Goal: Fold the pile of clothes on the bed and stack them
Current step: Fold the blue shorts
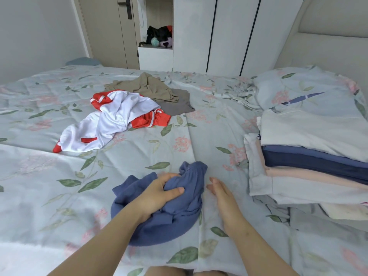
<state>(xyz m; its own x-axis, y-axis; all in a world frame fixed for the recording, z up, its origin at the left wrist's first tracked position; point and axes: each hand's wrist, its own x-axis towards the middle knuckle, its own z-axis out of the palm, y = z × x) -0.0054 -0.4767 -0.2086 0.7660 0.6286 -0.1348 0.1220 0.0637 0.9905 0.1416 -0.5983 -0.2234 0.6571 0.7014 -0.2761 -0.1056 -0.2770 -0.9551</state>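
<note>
Partway through, by my read. On the right side of the bed (pixel 59 176) there's a stack of folded clothes (pixel 310 156): white on top, blue and navy layers, pink, then more white and pale pieces below. I count that part as done.

Piece in hand: a blue garment (pixel 179 226), bunched up on the bed right in front of me, near the bottom middle of the view and not yet laid flat. My left hand (pixel 159 193) grips a fistful of it, fingers (pixel 171 176) curled into the cloth with the thumb clamped on top. My right hand (pixel 223 194) is just beside the garment on its right, fingers straight and flat against the bedcover, holding nothing. I can't tell if it touches the blue cloth's edge.

Left to do: the loose pile further up the bed, well apart from my hands. It has a white and red jersey (pixel 111 120) sprawled out, a khaki garment (pixel 149 87) behind it, and a grey garment (pixel 177 105) partly under the khaki one. All are crumpled and unfolded.

So I judge four pieces remain, counting the blue one. Next need: spread the blue piece flat, fold it, and add it to the stack. The stack looks tall and slightly uneven at the edges, so it may slump.
</note>
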